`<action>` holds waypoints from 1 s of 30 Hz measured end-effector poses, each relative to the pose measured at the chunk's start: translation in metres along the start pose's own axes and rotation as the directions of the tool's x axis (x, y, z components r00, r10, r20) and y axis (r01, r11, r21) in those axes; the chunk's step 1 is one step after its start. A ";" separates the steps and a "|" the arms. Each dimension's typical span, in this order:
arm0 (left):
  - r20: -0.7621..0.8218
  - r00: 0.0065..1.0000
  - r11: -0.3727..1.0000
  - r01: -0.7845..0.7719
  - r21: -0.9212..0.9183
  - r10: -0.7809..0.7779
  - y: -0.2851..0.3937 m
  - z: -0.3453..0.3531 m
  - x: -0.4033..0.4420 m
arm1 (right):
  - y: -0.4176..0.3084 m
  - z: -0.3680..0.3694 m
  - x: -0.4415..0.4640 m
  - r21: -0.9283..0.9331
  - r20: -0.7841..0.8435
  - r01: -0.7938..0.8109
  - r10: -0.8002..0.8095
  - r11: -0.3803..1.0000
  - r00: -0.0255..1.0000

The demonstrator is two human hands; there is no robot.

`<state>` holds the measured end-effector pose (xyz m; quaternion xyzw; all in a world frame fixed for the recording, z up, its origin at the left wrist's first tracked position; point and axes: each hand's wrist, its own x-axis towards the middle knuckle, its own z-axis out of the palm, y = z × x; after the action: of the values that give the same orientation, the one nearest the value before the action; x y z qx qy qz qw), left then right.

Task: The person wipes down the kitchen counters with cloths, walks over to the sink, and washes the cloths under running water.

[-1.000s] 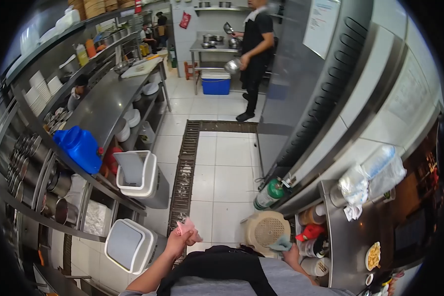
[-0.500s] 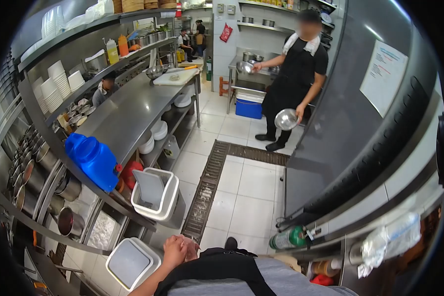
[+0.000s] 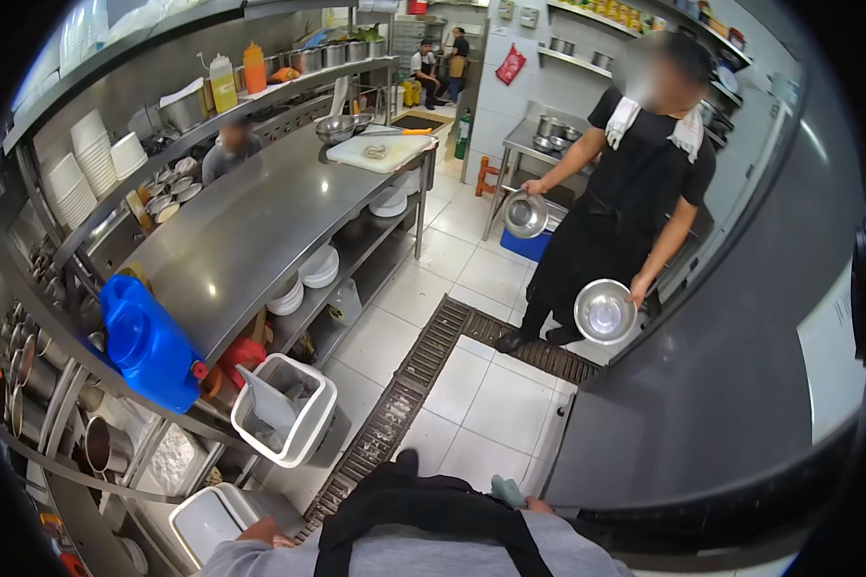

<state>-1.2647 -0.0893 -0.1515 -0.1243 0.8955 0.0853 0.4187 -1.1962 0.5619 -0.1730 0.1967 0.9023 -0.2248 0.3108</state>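
Observation:
At the bottom left, my left hand (image 3: 267, 532) is low beside my apron, close to a lidded white bin (image 3: 205, 527). Its fingers are small and blurred, and nothing shows in them. On the other side of my waist, a grey-green cloth (image 3: 508, 491) sticks up at the end of my right hand (image 3: 537, 505), which is mostly hidden by my body. Ahead, a co-worker (image 3: 625, 192) in a black apron carries one metal bowl (image 3: 606, 313) in one hand and a second metal bowl (image 3: 526, 215) in the other.
A white bin (image 3: 329, 409) stands by the steel worktable (image 3: 250, 226). A blue jug (image 3: 144, 341) is on the left. A drain grate (image 3: 394, 394) crosses the tiled floor. A grey door-like panel (image 3: 712, 385) borders the right. Another person (image 3: 229, 149) is behind the worktable.
My view has turned to the right. My left hand has come back toward my side, and my right hand with the cloth now shows. The co-worker with the bowls appears nearer.

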 end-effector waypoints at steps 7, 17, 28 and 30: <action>0.095 0.994 0.996 -0.051 -0.071 0.058 0.135 -0.080 0.169 | -0.004 -0.098 0.132 0.118 -0.046 -0.136 0.143 0.984 0.989; -0.393 0.721 0.772 -0.635 -0.044 0.570 0.496 -0.389 0.254 | -0.053 -0.268 0.306 0.096 -0.114 -0.066 0.076 0.993 0.991; 0.093 0.990 0.987 -0.094 -0.127 0.106 0.377 -0.294 0.368 | -0.151 -0.453 0.525 -0.022 -0.099 0.195 -0.196 0.981 0.976; 0.111 0.993 0.981 0.067 -0.180 -0.048 0.376 -0.314 0.336 | -0.199 -0.512 0.540 -0.042 -0.141 0.258 -0.262 0.965 0.955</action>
<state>-1.8121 0.1379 -0.1926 -0.1835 0.8565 0.1616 0.4546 -1.9304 0.7850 -0.1060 0.0886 0.9432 -0.2382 0.2140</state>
